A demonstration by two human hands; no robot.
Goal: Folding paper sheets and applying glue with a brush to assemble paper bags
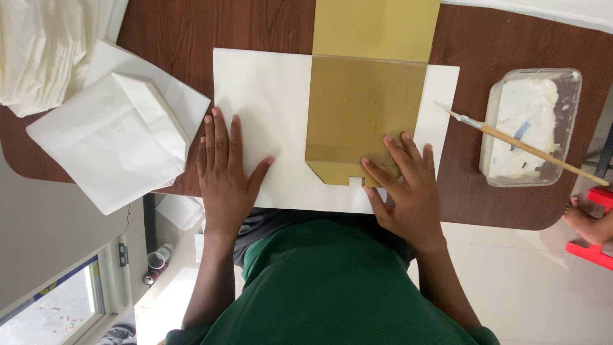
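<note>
Two edges of the flat gold-brown card template (357, 115) are hidden: its top runs out of frame, its notched lower corner lies under the right hand (401, 185). It rests on a white paper sheet (268, 108) on the dark wooden bench (191, 25). Both hands, left hand (222, 167) included, press flat and spread, gripping nothing.

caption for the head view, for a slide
Left hand flat on white sheet, right hand pressing gold paper on brown table.
</note>
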